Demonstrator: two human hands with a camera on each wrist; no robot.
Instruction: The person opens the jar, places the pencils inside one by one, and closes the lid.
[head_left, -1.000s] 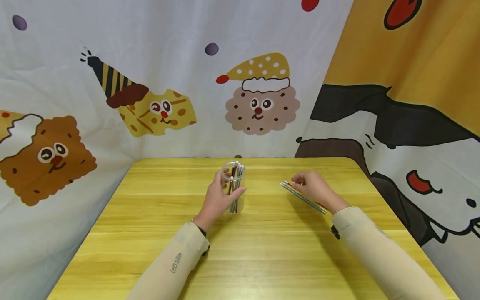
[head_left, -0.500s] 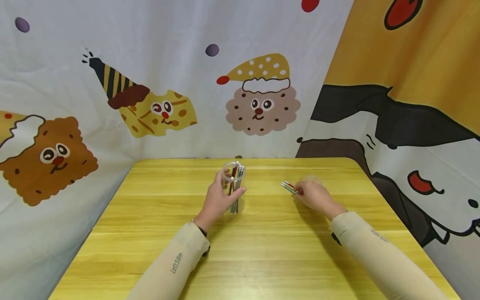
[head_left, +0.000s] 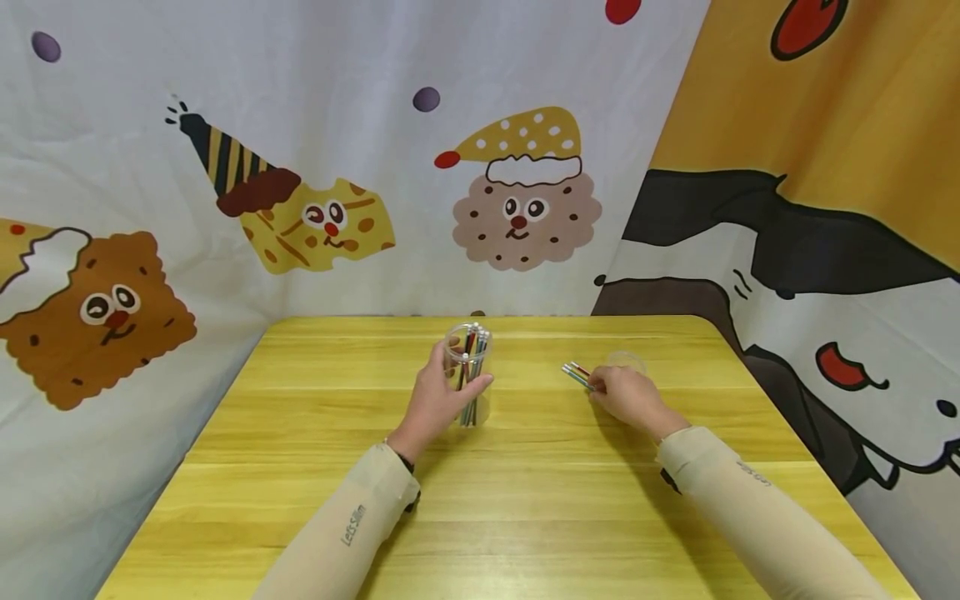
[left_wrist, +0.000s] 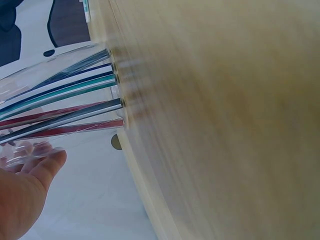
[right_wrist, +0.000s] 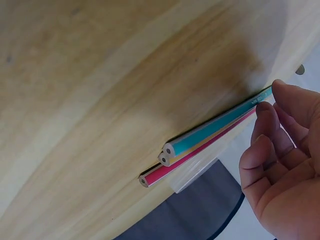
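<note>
My left hand (head_left: 435, 402) holds a clear plastic cup (head_left: 457, 358) upright on the table, thumb on its near side. Several pencils (left_wrist: 55, 95) stand in the cup, white-tipped ends up, leaning different ways. To the right, my right hand (head_left: 633, 398) is over three pencils lying side by side. In the right wrist view, its thumb and forefinger pinch the teal pencil (right_wrist: 220, 122) near one end. A yellow pencil (right_wrist: 172, 159) lies close against it, and a red pencil (right_wrist: 185, 162) beside that. The hand hides part of these pencils in the head view.
A round clear lid (head_left: 627, 359) lies flat just behind my right hand. The wooden table (head_left: 480, 517) ends at a printed cartoon curtain (head_left: 337, 292) along the back and sides.
My right hand has come down and slightly toward me onto the loose pencils, uncovering the clear lid behind it. The left hand and cup have stayed in place.
</note>
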